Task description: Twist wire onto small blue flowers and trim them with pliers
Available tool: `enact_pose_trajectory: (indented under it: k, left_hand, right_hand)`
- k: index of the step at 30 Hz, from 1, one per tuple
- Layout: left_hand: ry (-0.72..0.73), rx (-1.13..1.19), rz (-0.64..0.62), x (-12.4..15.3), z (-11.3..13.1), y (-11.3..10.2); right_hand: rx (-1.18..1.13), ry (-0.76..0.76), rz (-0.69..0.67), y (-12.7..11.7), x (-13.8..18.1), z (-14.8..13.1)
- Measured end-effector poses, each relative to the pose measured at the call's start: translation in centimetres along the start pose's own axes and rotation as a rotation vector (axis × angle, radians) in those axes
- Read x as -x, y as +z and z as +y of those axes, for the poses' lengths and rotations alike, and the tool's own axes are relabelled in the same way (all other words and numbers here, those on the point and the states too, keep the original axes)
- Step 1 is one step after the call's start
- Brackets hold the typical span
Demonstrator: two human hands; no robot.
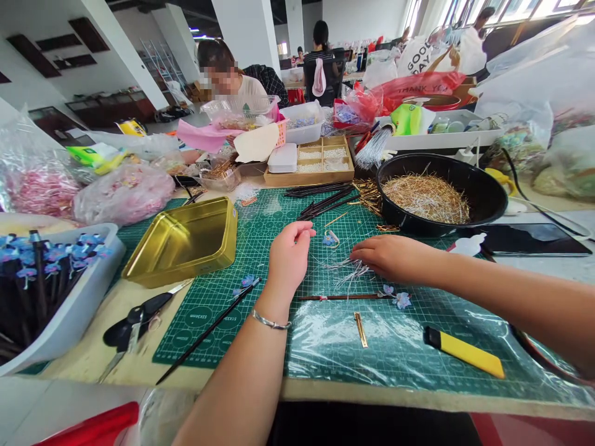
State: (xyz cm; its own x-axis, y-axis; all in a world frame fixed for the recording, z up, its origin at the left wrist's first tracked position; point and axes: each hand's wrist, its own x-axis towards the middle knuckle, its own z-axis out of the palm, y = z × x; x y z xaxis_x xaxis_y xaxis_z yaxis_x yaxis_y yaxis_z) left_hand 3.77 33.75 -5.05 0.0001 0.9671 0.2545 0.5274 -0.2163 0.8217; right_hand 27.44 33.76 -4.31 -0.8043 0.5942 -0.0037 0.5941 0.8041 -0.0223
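My left hand (289,254) is raised over the middle of the green cutting mat (209,328), thumb and forefinger pressed together; whatever lies between them is too small to make out. To its right, the bent fingers of my right hand (385,255) are closed at a loose bunch of thin silver wires (351,274). Just beyond, between the hands, lies a small blue flower piece (329,239). Nearer me is a brown hair stick (344,297) with pale blue flowers at its right end. A gold hair clip (360,329) lies below it.
Left are a gold tin (181,244), scissors (137,325), a black flowered stick (209,331) and a white bin (93,291) of similar sticks. Right are a yellow cutter (465,353), a phone (539,240) and a black bowl (488,198) of wires. A person (232,77) sits opposite.
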Motion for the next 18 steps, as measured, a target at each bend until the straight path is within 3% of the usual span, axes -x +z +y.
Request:
enact_pose_trajectory:
  k: [3,6,9,11,15,18]
  left_hand:
    - [0.097,-0.091,-0.078,0.6,0.8,0.5]
    - [0.262,-0.189,-0.256,1.7,1.6,1.5]
    - [0.412,-0.442,-0.405,2.7,2.0,2.6]
    - [0.429,-0.613,-0.421,3.2,2.1,3.1]
    - [0.362,-0.714,-0.384,3.4,2.4,3.5]
    - [0.339,-0.725,-0.39,3.3,2.4,3.5]
  right_hand:
    - [-0.018,0.02,0.0,-0.1,0.3,0.0]
    - [-0.026,0.053,0.011,-0.3,0.6,0.2]
    - [-0.008,0.1,0.069,-1.3,1.0,0.1]
    - [0.011,0.126,0.134,-2.5,1.6,-0.6]
    - [0.033,0.109,0.295,-4.8,4.7,-4.2]
    - [-0.028,0.18,0.302,-4.3,8.3,-7.9]
